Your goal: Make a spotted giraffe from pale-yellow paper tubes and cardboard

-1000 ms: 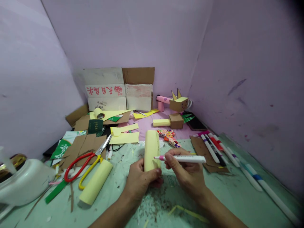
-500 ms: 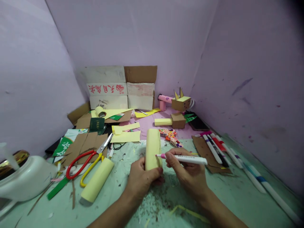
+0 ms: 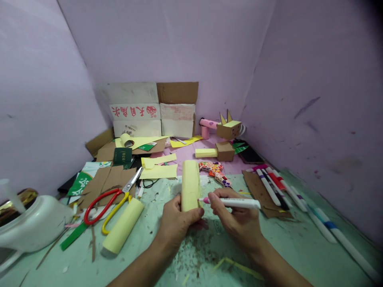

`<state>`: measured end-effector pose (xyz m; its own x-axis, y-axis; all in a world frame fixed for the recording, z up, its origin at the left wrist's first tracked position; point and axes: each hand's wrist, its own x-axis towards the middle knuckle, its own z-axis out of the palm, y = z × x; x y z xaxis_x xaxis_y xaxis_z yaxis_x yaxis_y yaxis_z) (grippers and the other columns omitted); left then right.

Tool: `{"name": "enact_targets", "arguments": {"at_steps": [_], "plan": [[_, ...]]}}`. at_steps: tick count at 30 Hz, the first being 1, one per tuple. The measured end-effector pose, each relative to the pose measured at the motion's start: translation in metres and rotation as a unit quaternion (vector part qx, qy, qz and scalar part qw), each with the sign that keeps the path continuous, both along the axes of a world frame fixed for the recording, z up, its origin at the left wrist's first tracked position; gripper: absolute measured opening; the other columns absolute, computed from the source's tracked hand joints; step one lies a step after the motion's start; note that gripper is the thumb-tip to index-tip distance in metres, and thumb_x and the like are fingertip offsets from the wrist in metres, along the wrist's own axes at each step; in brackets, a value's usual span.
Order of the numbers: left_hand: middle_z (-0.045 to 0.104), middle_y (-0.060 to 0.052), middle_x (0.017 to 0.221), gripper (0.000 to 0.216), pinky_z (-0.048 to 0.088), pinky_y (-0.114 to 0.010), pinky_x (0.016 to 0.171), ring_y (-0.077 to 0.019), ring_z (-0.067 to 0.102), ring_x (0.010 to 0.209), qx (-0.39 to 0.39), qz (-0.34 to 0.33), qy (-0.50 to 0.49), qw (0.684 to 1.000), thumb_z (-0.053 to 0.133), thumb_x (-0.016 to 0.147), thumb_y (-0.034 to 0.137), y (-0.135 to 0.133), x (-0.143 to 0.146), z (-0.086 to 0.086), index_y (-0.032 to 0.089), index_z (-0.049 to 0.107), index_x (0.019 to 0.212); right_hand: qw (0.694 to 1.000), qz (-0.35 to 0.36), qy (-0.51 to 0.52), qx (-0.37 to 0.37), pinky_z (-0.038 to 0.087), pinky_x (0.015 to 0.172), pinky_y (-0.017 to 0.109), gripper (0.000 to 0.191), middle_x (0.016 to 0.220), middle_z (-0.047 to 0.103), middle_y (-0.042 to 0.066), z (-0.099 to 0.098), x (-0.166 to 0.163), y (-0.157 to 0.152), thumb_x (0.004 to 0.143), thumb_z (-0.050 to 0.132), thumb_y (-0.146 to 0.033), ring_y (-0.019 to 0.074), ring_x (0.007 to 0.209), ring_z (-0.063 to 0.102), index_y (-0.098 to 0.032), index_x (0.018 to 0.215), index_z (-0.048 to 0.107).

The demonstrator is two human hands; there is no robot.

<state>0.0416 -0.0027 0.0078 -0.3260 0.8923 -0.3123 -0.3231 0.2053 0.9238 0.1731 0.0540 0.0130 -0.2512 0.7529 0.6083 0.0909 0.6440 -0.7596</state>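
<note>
A pale yellow paper tube [image 3: 190, 183] stands roughly upright above the middle of the table, its lower end gripped by my left hand [image 3: 179, 221]. My left thumb lies across the front of the tube. My right hand [image 3: 236, 215] pinches a white marker [image 3: 239, 203] with a pink tip end. The marker lies nearly level, its tip at the tube's right edge, close above my left thumb. A second yellow paper tube [image 3: 123, 227] lies on the table to the left, beside scissors [image 3: 103, 205] with red and yellow handles.
Several markers [image 3: 269, 187] lie by brown cardboard [image 3: 257, 195] at the right. A white pot-like container [image 3: 36, 227] stands far left. Behind are yellow paper strips [image 3: 158, 171], a cardboard box piece [image 3: 226, 151] with a yellow tube, and a white carton [image 3: 137, 111] against the wall.
The yellow tube has shifted slightly left and turned a little in my left hand. The marker tip has moved from the tube's front face to its right edge, slightly lower.
</note>
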Motion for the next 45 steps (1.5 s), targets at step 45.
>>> {"name": "enact_targets", "arguments": {"at_steps": [45], "plan": [[0.06,0.001,0.058,0.052,0.045,-0.025,0.042,-0.0139,0.054,0.044,0.029,-0.035,0.043,0.998,0.08,0.052,0.032,0.0,0.003,-0.009,0.011,0.058,0.094,0.922,0.074,0.196,-0.326,0.05,0.09,0.04,0.045,0.108,0.071,0.008,-0.01,-0.009,0.015,0.07,0.079,-0.043,0.0253,0.103,0.066,-0.023,0.107,0.061]]}}
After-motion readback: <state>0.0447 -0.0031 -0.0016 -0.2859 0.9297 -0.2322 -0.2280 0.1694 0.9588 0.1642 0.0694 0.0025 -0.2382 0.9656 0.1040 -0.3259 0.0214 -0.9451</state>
